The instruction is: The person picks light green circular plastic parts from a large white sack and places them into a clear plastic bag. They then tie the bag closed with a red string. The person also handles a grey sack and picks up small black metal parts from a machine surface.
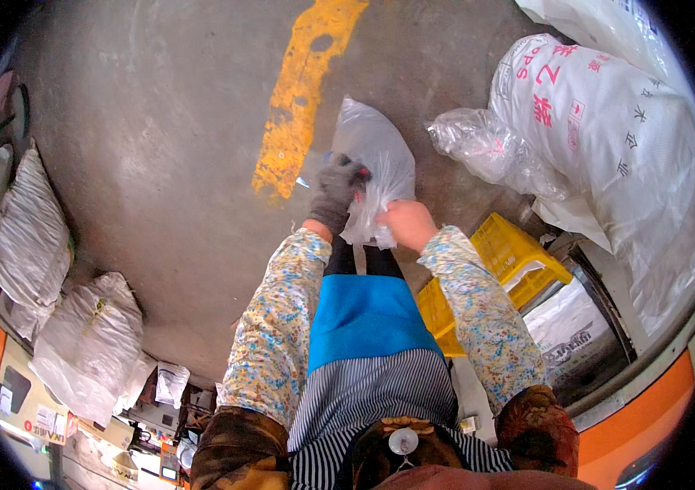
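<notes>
A translucent white plastic bag (380, 140) is in front of me, its filled part pointing away and its gathered mouth toward my body. What is inside cannot be made out. My left hand (337, 193), in a dark grey glove with red spots, is closed on the left side of the bag's neck. Bare and pinching the loose plastic at the mouth, my right hand (409, 223) is just right of it. Small blue and white bits show beside the glove, too small to name.
Yellow plastic crates (519, 257) stand close by my right forearm. Beyond them lie a large white printed sack (609, 139) and a crumpled clear plastic bag (486, 147). Stuffed white sacks (94, 335) sit at the left. A worn yellow stripe (294, 98) marks the concrete floor.
</notes>
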The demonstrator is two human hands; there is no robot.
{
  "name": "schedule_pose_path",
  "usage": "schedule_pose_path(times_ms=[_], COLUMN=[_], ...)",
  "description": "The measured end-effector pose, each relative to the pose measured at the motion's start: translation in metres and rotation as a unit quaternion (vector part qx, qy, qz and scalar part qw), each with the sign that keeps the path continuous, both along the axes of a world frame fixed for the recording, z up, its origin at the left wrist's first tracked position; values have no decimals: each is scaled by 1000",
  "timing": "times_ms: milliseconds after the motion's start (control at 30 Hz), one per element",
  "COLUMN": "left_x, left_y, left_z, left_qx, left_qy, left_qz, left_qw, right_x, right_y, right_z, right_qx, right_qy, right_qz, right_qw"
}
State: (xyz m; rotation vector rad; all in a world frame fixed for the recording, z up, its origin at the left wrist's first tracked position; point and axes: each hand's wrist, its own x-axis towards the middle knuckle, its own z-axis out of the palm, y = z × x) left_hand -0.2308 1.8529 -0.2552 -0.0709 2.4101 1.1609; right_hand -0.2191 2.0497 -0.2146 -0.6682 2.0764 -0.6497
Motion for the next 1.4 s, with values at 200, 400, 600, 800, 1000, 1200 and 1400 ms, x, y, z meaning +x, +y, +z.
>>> schedule_pose_path(times_ms=[200, 400, 600, 800, 1000, 1200, 1400], left_x=[-8, 17, 1, 10, 20, 1, 7], left_y=[59, 56, 62, 41, 54, 60, 47], left_z=[15, -7, 15, 1, -4, 5, -2], left_qx=[169, 129, 253, 91, -23, -80, -16], left_qy=[-162, 10, -231, -102, -164, -204, -109], left_qz=[152, 22, 117, -166, -66, -90, -108], left_qw=[960, 991, 932, 977, 984, 972, 988], right_x=[2, 6, 15, 25, -24, -40, -56], right_y=[-16, 27, 20, 46, 32, 25, 25], right_z=[-12, 8, -1, -30, 4, 21, 22], right_qx=[147, -63, -50, 33, -45, -61, -21], right_qy=[41, -34, -25, -145, -4, 53, 58], right_qz=[123, -183, -336, -511, -340, -252, -215], right_qw=[981, 981, 940, 846, 939, 964, 975])
